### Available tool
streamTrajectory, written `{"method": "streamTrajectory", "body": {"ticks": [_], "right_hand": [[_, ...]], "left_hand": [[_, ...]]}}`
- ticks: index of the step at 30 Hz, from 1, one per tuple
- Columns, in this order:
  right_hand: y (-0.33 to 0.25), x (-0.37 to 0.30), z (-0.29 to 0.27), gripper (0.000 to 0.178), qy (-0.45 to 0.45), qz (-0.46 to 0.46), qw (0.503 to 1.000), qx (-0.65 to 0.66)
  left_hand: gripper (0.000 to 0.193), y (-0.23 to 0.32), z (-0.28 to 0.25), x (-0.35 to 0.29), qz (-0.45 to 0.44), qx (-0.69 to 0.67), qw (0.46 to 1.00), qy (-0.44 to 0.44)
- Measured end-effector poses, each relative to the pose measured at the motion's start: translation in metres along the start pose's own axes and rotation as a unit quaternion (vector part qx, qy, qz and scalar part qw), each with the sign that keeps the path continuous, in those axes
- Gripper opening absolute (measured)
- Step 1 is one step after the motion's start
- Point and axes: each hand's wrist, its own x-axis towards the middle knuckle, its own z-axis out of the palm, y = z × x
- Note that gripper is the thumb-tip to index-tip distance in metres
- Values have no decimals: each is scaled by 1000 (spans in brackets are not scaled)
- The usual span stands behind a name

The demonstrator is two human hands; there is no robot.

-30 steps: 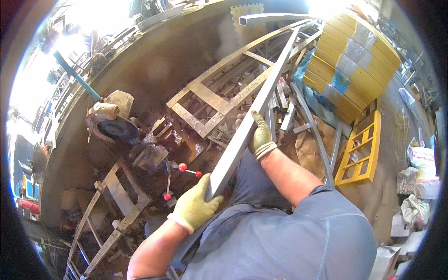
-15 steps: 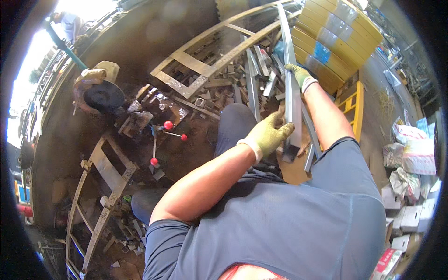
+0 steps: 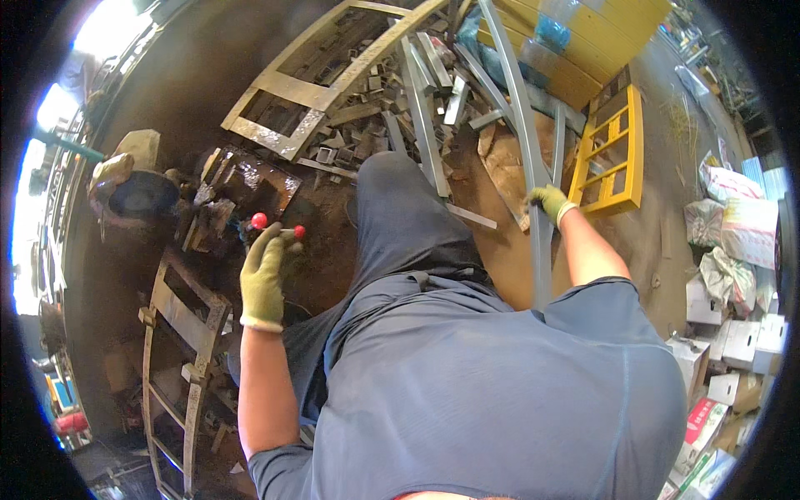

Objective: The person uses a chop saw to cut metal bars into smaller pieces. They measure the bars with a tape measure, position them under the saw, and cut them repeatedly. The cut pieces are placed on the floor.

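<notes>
Left hand: your gloved left hand (image 3: 265, 275) reaches the red-knobbed levers (image 3: 275, 227), fingers loosely curled, gripping nothing.
Right hand: your right hand (image 3: 550, 202) is clamped on the long grey metal bar (image 3: 533, 200).
Bar: right of your knee, running far over the scrap pile (image 3: 417, 83).

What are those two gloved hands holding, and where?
The right hand grips a long grey metal bar partway along it. The left hand reaches a red-knobbed lever; grip unclear.

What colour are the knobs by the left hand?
Red: two round knobs beside the gloved left hand, head view.
</notes>
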Motion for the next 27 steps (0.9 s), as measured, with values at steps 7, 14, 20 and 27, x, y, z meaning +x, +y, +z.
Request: {"method": "streamTrajectory", "body": {"ticks": [7, 14, 20, 27], "right_hand": [[121, -88, 44, 28, -1, 154, 988, -25], [185, -160, 38, 54, -64, 258, 913, -310], [226, -213, -10, 79, -97, 348, 856, -370], [199, -230, -11, 70, -138, 248, 860, -424]], "left_hand": [[50, -41, -56, -29, -34, 33, 996, 77], [51, -50, -68, -18, -72, 41, 989, 122], [52, -39, -55, -3, -59, 92, 988, 106], [48, -16, -11, 30, -38, 89, 993, 72]]}}
